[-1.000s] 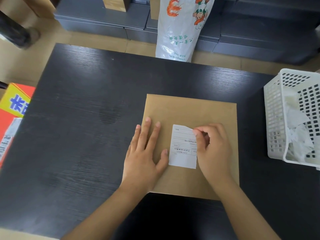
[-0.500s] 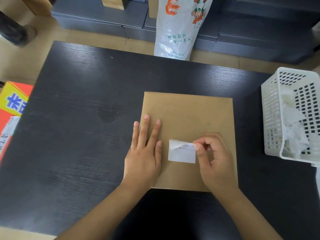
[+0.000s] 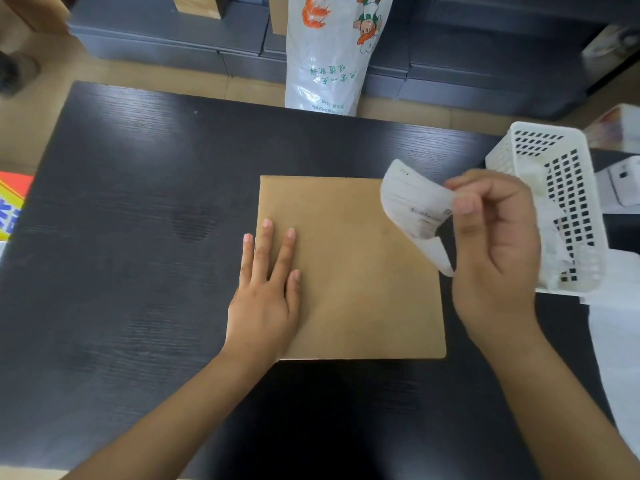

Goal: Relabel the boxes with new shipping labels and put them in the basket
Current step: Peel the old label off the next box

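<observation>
1. Box (image 3: 360, 268): flat, brown, lying centre of frame on the table (image 3: 138, 237); top face bare, no label stuck to it.
2. Left hand (image 3: 266, 289): lower centre, resting flat on the box's left edge, fingers straight and close together, fingertips pointing to the top of the frame, little finger over the table just off the box.
3. Right hand (image 3: 495, 244): right of centre, raised over the box's right edge, fingers curled, pinching the label between thumb and fingers.
4. Label (image 3: 419, 209): white, printed, curled and bent, clear of the box's top, hanging from the right hand over the box's upper right corner; print too blurred to read.
5. Basket (image 3: 550, 157): white, perforated plastic, right edge of frame, on the table just beyond the right hand; crumpled white paper scraps (image 3: 557, 251) inside.
6. Table: dark wood grain, filling most of the frame.
7. Bag (image 3: 332, 53): white plastic with a cartoon print and green lettering, top centre, standing on the floor behind the table's far edge.
8. Carton (image 3: 12, 206): orange and yellow with blue lettering, left edge of frame, cut off by it.
9. Grey units (image 3: 173, 39): low, along the top of the frame, behind the bag.
10. White sheet (image 3: 616, 341): lower right, below the basket, partly out of frame.
</observation>
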A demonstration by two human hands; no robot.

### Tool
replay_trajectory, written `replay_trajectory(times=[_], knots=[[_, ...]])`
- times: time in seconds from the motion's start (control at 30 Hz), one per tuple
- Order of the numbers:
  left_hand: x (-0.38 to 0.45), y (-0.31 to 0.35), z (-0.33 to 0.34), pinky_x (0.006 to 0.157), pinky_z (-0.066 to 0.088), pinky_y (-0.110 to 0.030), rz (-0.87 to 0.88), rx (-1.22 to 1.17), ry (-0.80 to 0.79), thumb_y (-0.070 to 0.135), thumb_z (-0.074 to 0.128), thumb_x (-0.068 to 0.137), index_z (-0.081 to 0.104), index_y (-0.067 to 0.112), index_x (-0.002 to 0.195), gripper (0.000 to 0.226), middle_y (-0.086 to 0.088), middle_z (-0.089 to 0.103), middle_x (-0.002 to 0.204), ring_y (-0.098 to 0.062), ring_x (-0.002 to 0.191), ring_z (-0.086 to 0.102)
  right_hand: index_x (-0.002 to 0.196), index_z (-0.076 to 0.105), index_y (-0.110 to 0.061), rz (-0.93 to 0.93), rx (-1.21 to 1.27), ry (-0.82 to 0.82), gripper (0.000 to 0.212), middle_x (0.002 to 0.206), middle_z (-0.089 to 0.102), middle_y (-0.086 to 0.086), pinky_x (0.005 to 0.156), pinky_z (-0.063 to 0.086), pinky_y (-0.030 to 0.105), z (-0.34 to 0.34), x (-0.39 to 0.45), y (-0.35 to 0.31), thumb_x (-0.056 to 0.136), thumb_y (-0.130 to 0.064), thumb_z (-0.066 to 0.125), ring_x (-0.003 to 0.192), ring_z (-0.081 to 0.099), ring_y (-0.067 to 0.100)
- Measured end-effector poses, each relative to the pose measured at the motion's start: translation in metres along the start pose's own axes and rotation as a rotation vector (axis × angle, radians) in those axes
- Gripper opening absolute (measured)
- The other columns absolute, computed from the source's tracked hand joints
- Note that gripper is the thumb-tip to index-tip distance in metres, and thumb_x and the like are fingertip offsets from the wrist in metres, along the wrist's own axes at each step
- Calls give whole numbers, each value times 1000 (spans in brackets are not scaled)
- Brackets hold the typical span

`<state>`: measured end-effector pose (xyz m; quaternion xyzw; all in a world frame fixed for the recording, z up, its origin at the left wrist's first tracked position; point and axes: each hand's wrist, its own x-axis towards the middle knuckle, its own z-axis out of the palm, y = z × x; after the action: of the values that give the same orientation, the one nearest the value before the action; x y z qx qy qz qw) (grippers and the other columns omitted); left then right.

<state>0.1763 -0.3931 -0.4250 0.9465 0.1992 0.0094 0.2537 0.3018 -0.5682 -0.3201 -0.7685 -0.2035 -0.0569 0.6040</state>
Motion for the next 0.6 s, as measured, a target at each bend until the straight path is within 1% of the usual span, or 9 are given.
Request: replay_trajectory(times=[0.07,0.1,0.13,0.17,0.2,0.27,0.37,0.5,0.6], knots=[[0,0,0,85,39,-20,4,1,13,42,22,98,9,38,152,55,16,-10,160,-14,148,-8,98,48,-26,117,38,17,5,97,56,-7,82,44,18,1,-8,6,99,-22,45,90,55,2],[0,0,-1,94,37,-23,7,-3,13,41,21,99,11,36,152,54,13,-8,160,-16,148,-6,97,49,-28,176,44,33,5,95,56,-12,79,44,17,2,-14,9,99,-25,45,87,55,0],[1,0,-1,104,33,-28,10,-6,6,41,21,100,13,34,152,54,10,-6,161,-20,149,-3,96,49,-31,231,46,42,6,94,56,-14,76,45,17,2,-19,12,99,-27,45,85,55,0],[1,-1,-2,112,28,-36,7,-6,-5,42,20,99,14,32,152,54,8,-3,161,-23,149,0,95,49,-32,280,48,47,7,92,57,-16,74,45,16,3,-24,15,99,-28,46,83,55,-1],[1,-1,-3,115,24,-41,-4,-7,-19,44,18,97,15,31,152,56,7,-2,161,-25,149,2,94,50,-33,320,47,50,7,90,58,-19,73,45,14,3,-27,17,99,-29,47,80,55,-3],[1,0,-5,115,21,-44,-31,-7,-43,50,13,93,15,33,152,61,7,-2,161,-27,148,6,94,51,-33,384,42,44,6,86,59,-26,70,44,10,6,-33,18,98,-29,48,76,55,-7],[0,1,-8,113,23,-45,-53,14,-68,54,10,92,14,35,152,63,8,-1,161,-28,147,10,94,53,-34,441,17,13,5,83,60,-27,67,43,8,5,-35,14,96,-29,52,73,54,-8],[3,1,-12,114,17,-45,-81,71,-120,47,27,99,10,38,151,55,9,-2,161,-27,147,7,96,57,-31,516,14,-19,4,90,63,-12,65,43,9,-2,-28,-1,95,-31,53,74,55,-4],[7,4,-22,117,9,-46,-54,173,-160,44,30,100,13,32,152,56,2,4,161,-29,147,2,104,59,-24,575,56,-54,13,98,64,-7,72,46,14,-8,-25,-12,94,-32,54,83,59,1]])
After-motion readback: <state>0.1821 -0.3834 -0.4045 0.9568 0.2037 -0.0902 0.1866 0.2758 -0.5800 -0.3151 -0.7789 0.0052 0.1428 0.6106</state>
